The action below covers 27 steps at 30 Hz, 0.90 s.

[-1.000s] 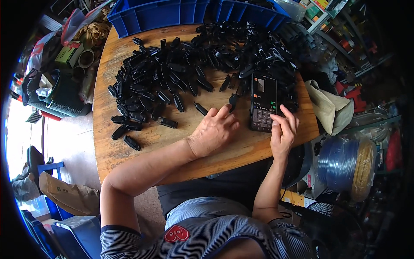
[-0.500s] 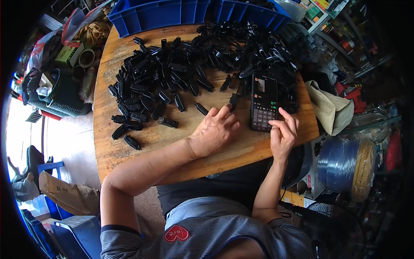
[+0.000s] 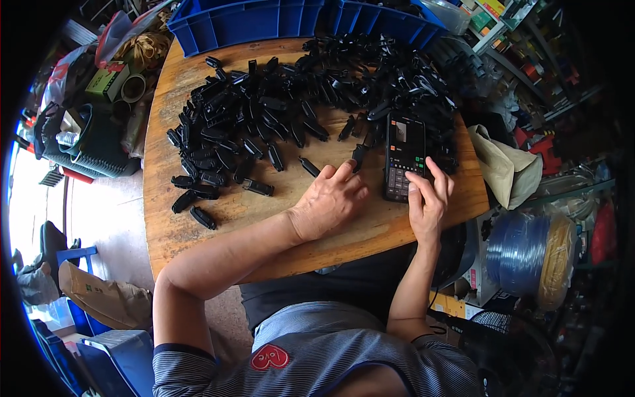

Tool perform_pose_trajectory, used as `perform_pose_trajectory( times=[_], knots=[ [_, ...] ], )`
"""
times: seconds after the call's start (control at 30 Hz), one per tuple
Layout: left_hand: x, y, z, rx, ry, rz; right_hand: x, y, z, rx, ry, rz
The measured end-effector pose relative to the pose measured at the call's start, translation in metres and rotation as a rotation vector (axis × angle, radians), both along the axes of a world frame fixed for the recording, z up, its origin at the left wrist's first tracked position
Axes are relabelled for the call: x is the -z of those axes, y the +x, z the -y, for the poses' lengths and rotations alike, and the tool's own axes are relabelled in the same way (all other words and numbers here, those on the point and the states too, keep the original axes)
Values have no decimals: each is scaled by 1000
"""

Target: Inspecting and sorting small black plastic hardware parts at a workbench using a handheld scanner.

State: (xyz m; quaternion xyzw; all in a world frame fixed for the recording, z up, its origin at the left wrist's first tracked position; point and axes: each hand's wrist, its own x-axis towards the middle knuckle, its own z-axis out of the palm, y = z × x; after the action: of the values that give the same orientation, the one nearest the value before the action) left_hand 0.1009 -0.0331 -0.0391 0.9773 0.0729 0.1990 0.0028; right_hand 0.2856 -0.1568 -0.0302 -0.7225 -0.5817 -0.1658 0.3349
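A large heap of small black plastic parts covers the far half of a round wooden table. A black phone with a lit screen lies flat near the right edge. My right hand hovers over its lower end, the index finger touching the screen, other fingers spread. My left hand rests palm down on the wood left of the phone, fingers loosely curled, holding nothing. One black part lies just beyond its fingertips.
Two blue plastic crates stand along the table's far edge. A beige cloth bag hangs at the right, next to a blue hose coil. Boxes, tape rolls and baskets crowd the floor at left.
My right hand has shifted slightly over the phone's lower end, its fingers moving. My left hand and the parts stay where they were.
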Motion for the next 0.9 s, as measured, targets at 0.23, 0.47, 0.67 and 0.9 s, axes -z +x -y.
perform_pose_trajectory(
  times=[0.23, 0.47, 0.67, 0.9],
  knots=[
    [2, 1, 0, 3, -7, 12, -2, 1, 0, -103, 51, 15],
    [-1, -1, -1, 19, -39, 0, 0, 7, 8, -29, 65, -11],
    [0, 1, 0, 15, -39, -5, 0, 8, 5, 3, 83, 14],
    [2, 0, -1, 20, -20, 11, 1, 9, 8, 13, 119, -49]
  ],
)
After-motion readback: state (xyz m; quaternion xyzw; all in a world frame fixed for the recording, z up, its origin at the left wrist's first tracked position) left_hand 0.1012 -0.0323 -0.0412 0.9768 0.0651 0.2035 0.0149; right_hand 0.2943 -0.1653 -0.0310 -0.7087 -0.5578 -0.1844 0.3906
